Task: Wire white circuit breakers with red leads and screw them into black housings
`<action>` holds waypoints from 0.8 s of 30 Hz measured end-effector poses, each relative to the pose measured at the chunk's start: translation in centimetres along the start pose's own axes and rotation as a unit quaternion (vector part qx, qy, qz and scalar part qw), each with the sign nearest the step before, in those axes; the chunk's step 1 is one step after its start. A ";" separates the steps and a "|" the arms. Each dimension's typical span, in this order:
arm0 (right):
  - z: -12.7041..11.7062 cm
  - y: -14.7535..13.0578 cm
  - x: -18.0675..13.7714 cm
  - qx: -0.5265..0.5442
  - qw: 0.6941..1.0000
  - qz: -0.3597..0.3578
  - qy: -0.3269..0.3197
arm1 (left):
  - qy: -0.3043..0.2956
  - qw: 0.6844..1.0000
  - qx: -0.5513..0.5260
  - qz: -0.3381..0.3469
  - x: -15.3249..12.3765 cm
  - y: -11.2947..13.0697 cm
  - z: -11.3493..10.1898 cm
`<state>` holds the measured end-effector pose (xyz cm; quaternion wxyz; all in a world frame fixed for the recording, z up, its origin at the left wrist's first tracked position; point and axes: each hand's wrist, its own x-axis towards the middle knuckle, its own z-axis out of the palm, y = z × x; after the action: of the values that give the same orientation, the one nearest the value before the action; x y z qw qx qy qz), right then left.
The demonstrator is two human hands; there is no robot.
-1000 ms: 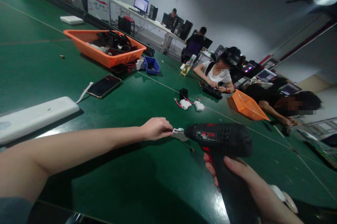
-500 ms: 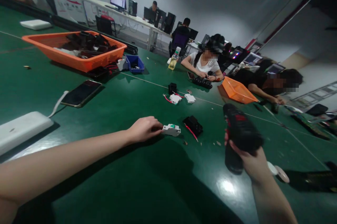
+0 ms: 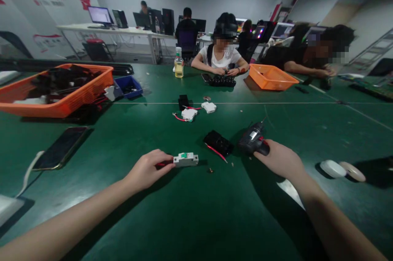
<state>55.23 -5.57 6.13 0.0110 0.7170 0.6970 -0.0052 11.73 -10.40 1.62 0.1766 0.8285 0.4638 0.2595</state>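
On the green table (image 3: pixel 172 220), in the head view, my left hand (image 3: pixel 150 169) pinches the breaker (image 3: pixel 186 160) by its left end, between thumb and fingers; its green lever is up. My right hand (image 3: pixel 279 160) is wrapped on the handle of the drill (image 3: pixel 250 141), whose bit points away from me. Whether the drill rests on the table, I cannot tell. The black block (image 3: pixel 222 142), with its red wire (image 3: pixel 217 153), lies between the two, near the drill. A small brass-coloured piece (image 3: pixel 210 170) lies loose, nearer to me.

In my judgement, a swing of the drill to the left could knock the block or catch its wire. A sweeping hand could send the brass piece rolling. Because I hold the breaker only by one end, a push on its far end could twist it in my fingers.

About writing: the wall panel (image 3: pixel 46 11) carries black and red characters, too blurred for me to read surely. The drill has a pale label (image 3: pixel 253 134), not legible. No brand is readable to me.
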 end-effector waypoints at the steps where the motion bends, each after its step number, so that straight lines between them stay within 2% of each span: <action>1: 0.1 0.1 0.1 -0.008 1.000 -0.005 -0.003 | -0.001 1.000 0.000 0.001 0.1 0.0 0.0; 6: 0.3 0.1 0.0 -0.035 0.999 -0.022 0.010 | 0.010 1.000 0.002 0.010 0.1 -0.1 0.1; 9: 0.7 0.1 -0.5 -0.082 0.994 -0.052 0.057 | 0.014 1.000 0.004 0.012 0.1 0.0 0.2; 12: 0.7 -0.5 -1.4 -0.103 0.982 -0.085 0.131 | 0.014 1.000 0.007 0.015 0.0 -0.1 0.2; 15: 0.6 -2.4 -2.7 -0.069 0.963 -0.140 0.221 | 0.012 1.000 0.009 0.021 0.0 -0.2 0.3; 18: 1.2 -5.6 -4.4 0.011 0.937 -0.229 0.265 | 0.009 1.000 0.013 0.021 -0.1 -0.2 0.3; 20: 2.0 -7.9 -5.3 0.059 0.914 -0.312 0.252 | 0.015 1.000 0.018 0.019 -0.2 -0.2 0.3; 22: 2.8 -9.7 -5.8 0.098 0.900 -0.379 0.194 | 0.022 0.999 0.023 0.020 -0.2 -0.1 0.3; 24: 3.3 -10.8 -5.8 0.138 0.900 -0.393 0.128 | 0.023 0.999 0.027 0.023 -0.2 0.0 0.3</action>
<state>44.30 -11.13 2.90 -0.1803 0.3731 0.9100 -0.0133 11.84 -10.56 1.28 0.1371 0.8370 0.4559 0.2699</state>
